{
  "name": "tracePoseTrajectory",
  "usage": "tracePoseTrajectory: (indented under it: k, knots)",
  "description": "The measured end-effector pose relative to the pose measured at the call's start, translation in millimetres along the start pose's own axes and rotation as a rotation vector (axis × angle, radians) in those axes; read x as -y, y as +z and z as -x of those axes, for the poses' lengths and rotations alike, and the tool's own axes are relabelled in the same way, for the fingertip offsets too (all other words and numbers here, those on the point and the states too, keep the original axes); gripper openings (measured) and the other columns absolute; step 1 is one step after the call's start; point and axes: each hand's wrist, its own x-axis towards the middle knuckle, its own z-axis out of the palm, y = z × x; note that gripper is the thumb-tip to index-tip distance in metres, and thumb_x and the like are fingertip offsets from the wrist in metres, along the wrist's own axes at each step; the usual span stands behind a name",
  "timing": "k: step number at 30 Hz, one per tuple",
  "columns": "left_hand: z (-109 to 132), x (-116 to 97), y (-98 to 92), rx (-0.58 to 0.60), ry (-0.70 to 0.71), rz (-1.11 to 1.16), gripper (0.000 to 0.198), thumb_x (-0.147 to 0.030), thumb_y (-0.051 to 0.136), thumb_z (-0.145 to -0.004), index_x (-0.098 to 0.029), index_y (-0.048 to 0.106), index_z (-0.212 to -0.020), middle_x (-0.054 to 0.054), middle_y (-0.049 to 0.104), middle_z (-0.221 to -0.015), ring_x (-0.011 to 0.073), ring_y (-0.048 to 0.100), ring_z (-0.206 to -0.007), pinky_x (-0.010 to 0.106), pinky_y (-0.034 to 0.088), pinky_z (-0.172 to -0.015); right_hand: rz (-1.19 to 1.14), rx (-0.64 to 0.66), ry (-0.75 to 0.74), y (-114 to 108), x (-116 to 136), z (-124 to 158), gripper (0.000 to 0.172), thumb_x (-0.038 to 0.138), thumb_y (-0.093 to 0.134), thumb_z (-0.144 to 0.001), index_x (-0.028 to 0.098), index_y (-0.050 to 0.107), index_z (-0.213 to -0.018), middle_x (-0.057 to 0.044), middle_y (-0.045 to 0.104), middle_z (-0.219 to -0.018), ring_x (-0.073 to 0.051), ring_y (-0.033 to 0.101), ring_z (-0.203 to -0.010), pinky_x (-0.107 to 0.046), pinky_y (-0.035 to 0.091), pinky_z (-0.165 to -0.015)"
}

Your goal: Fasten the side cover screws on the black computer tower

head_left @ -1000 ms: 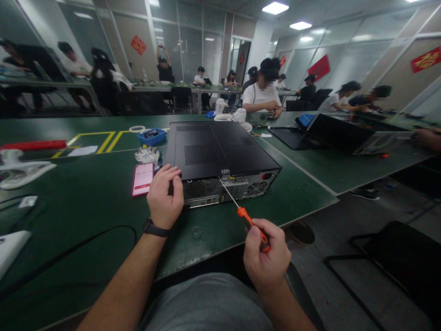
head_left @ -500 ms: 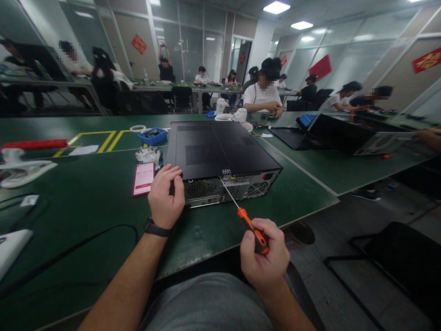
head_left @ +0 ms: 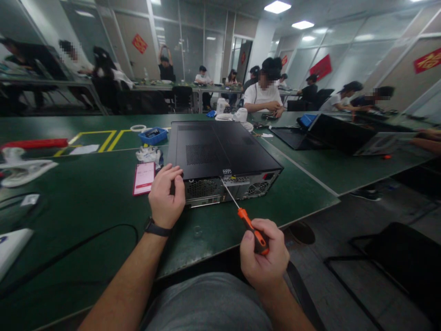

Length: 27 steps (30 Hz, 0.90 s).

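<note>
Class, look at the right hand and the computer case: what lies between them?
The screwdriver: in the head view, it runs from the right hand to the near edge of the case.

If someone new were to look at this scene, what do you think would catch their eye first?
Most likely the large black computer case, lying flat on the green table in the middle of the view. Next might come the bright orange-and-black screwdriver in the right hand, its shaft pointing at the case's near edge, with the left hand at the near-left corner.
</note>
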Motion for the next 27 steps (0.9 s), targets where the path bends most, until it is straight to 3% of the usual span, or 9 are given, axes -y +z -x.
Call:
tracePoseTrajectory:
  k: [18, 27]
  knots:
    - [-1.1, -0.8, 0.4, -0.006, 0.008, -0.005, 0.019, -0.019, 0.055, -0.096, -0.017, 0.070, -0.106, 0.011, 0.076, -0.111, 0.0237, 0.067, -0.120, 0.048, 0.051, -0.108, 0.053, -0.036, 0.016, 0.2, 3.5, -1.1, 0.026, 0.011, 0.061, -0.088, 0.021, 0.059, -0.112, 0.000, 0.066, -0.084, -0.013, 0.066, -0.068, -0.026, 0.057, -0.062]
    - [-1.2, -1.2, -0.1, -0.010, 0.023, -0.004, 0.019, -0.017, 0.055, -0.095, -0.015, 0.071, -0.106, 0.012, 0.076, -0.110, 0.0240, 0.067, -0.120, 0.048, 0.051, -0.109, 0.029, 0.006, 0.029, -3.2, 0.0, 0.0, 0.025, 0.018, 0.060, -0.090, 0.019, 0.057, -0.115, -0.002, 0.066, -0.088, -0.015, 0.068, -0.077, -0.027, 0.058, -0.068]
